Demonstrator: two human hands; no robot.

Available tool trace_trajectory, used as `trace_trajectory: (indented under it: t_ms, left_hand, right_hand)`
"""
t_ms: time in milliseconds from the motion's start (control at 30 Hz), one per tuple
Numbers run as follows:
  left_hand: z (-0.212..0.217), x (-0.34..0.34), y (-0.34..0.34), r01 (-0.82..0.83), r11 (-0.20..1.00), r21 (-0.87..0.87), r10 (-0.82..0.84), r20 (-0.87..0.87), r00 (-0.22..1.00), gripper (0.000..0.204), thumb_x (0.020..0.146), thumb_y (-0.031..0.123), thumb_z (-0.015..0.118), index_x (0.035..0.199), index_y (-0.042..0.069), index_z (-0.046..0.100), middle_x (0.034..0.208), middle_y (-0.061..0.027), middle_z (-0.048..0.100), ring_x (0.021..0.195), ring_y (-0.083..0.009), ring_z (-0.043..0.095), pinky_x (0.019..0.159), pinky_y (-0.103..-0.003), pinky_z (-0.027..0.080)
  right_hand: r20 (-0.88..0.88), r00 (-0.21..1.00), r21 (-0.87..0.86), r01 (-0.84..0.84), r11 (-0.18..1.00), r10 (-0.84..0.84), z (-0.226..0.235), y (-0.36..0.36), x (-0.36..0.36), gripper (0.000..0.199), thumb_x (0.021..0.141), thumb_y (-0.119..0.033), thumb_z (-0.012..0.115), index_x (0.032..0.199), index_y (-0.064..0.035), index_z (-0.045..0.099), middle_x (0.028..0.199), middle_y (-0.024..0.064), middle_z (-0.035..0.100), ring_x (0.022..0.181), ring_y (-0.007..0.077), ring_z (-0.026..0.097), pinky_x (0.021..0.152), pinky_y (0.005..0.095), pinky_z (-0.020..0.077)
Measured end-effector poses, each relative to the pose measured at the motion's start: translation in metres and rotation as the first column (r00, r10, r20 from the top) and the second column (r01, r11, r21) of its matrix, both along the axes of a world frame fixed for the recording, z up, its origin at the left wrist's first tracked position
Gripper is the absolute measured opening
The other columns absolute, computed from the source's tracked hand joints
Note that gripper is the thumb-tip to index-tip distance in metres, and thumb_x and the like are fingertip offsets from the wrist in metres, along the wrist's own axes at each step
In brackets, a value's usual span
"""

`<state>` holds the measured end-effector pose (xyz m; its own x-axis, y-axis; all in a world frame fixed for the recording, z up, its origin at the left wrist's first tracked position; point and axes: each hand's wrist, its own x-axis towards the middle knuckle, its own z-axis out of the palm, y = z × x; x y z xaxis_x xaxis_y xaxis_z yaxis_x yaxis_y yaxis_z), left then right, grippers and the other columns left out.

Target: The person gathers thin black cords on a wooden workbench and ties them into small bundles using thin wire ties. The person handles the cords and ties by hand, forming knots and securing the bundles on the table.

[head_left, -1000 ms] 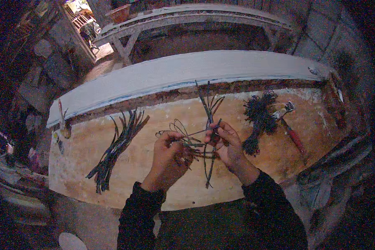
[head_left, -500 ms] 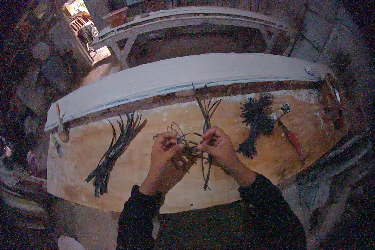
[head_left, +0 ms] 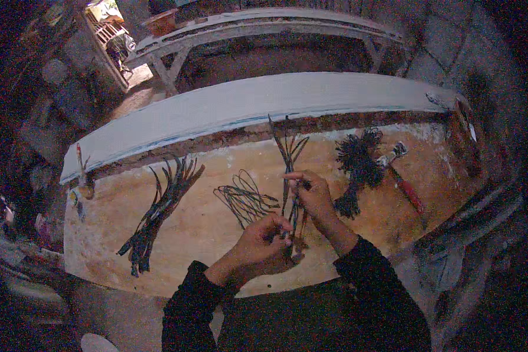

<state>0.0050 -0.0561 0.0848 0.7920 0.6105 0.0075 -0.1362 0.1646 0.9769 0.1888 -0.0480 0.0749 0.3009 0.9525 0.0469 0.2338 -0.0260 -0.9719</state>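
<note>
A small bunch of thin dark strips [head_left: 288, 154] lies upright in front of me on the wooden board, its tips fanned out at the far end. My right hand [head_left: 315, 199] is closed on the middle of the bunch, thumb and forefinger pinching. Lower down, my left hand [head_left: 258, 243] curls closed around the near end of the same strips; its fingertips are partly hidden. Just beyond the left hand rests a loose coil of thin dark cord [head_left: 240, 195], touched by neither hand.
To the left lies a thicker bundle of dark strips [head_left: 158, 220]. At right are a bushy bundle of knotted dark cords [head_left: 359, 164] and a red-handled tool [head_left: 408, 190]. A raised pale plank [head_left: 229, 105] edges the board [head_left: 100, 246]. A long bench [head_left: 276, 26] stands behind.
The looped cord that was between my hands now lies on the board. My left hand has moved right and nearer to me, onto the strips; my right hand has shifted slightly right.
</note>
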Motion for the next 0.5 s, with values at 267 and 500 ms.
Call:
trace_trajectory:
  t_ms: [267,500]
  left_hand:
    - [-0.012,-0.009,0.035,-0.511,0.859,0.025,0.511,-0.083,0.856,0.012,0.083,-0.002,0.056,0.09,0.006,0.051,0.077,-0.0018,0.053,0.067,-0.0095,0.052,0.058,-0.026,0.045]
    - [0.024,-0.007,0.05,-0.675,0.633,-0.379,0.726,-0.01,0.687,0.009,0.086,0.001,0.052,0.088,0.01,0.049,0.076,-0.002,0.051,0.061,-0.0129,0.051,0.048,-0.03,0.042]
  right_hand:
    - [0.041,0.985,0.158,0.157,0.975,-0.165,-0.03,0.009,0.011,0.013,0.077,-0.014,0.069,0.087,-0.007,0.067,0.088,0.0025,0.057,0.082,0.0128,0.054,0.075,0.0269,0.0444]
    - [0.121,0.913,0.175,-0.406,0.897,0.39,-0.007,-0.012,-0.017,0.014,0.077,-0.011,0.069,0.088,-0.0035,0.066,0.104,0.0061,0.049,0.082,0.0138,0.053,0.073,0.0262,0.046]
